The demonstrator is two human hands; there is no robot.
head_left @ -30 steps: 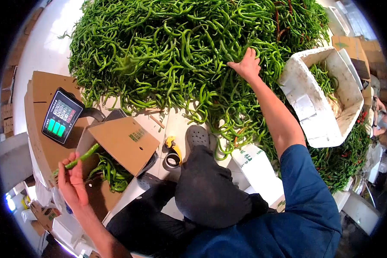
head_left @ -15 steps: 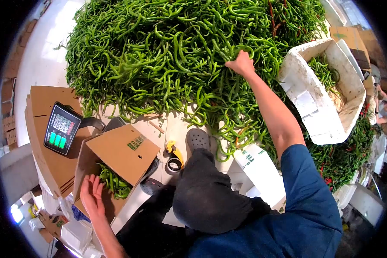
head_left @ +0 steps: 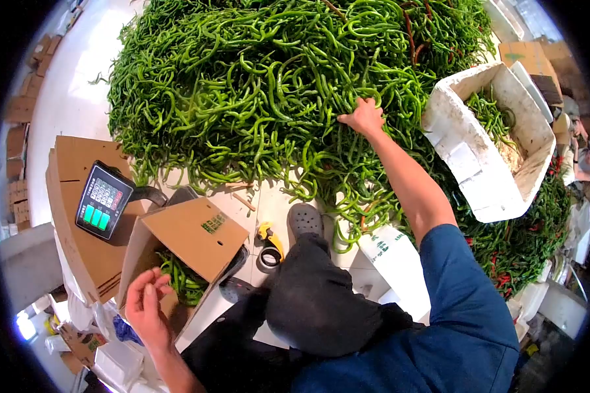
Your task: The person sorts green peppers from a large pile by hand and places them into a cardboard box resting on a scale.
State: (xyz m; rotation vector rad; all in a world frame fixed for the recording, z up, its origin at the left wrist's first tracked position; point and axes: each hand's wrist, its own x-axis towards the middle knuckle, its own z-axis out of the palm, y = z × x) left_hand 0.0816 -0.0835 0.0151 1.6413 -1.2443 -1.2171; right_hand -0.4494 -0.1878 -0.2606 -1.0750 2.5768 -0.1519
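A large heap of long green chili peppers [head_left: 242,98] covers the floor in front of me. My right hand [head_left: 364,119] reaches into its near side, fingers curled down around some peppers and thumb out to the left. Their tips are hidden, so how many it grips is unclear. My left hand [head_left: 149,308], loosely bent with fingers apart and nothing in it, hovers at the opening of a cardboard box [head_left: 196,236]. Inside that box lie several green chili peppers [head_left: 182,278], partly covered by its raised flap.
A scale display [head_left: 105,200] stands by flattened cardboard [head_left: 88,157] at left. A yellow tape dispenser [head_left: 270,245] lies near my shoe [head_left: 305,219]. To the right are a dirty white foam box [head_left: 462,160] holding some peppers, a white printed sheet [head_left: 400,268], and darker peppers with red ones [head_left: 524,249].
My right hand has drawn slightly toward me, and a curved pepper beside it has shifted the same way. My left hand has turned and its fingers have curled more. The view has shifted slightly.
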